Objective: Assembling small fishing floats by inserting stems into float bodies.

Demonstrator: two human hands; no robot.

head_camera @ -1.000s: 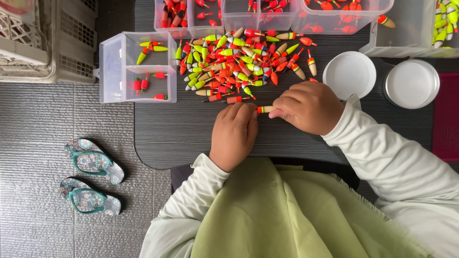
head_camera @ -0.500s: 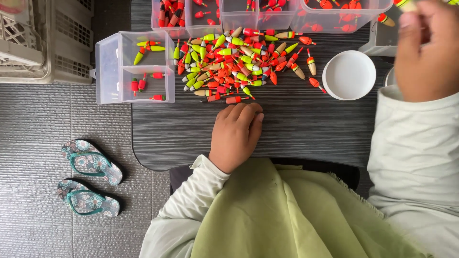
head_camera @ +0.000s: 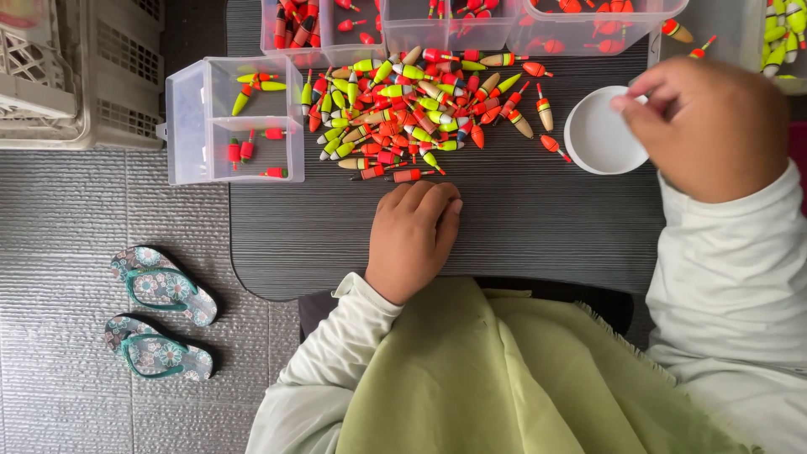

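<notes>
the dark ribbed desk (head_camera: 521, 227) fills the middle of the frame, with grey matting and a pair of flowered flip-flops (head_camera: 160, 324) at lower left and a pale slatted crate (head_camera: 80, 71) at upper left. along the top edge stand clear tubs (head_camera: 471, 25) holding mostly red floats, and at the upper right corner another clear tub (head_camera: 777, 38) holds yellow-green ones. a small clear divided box (head_camera: 231, 118) at upper left of the desk has a few yellow-green floats in its upper compartment and a few red ones in the lower. the heap of fishing floats (head_camera: 403, 109) lies in the upper middle, just above the left hand (head_camera: 412, 240), which rests knuckles up with its fingers curled under, gripping nothing that shows; the nearest floats lie just off its fingertips with long axes running left to right. the right hand (head_camera: 710, 126) hangs at upper right over the edge of a round white lid (head_camera: 601, 134), fingers pinched together, though whether they grip anything i cannot tell. the left hand is nearer the heap.
</notes>
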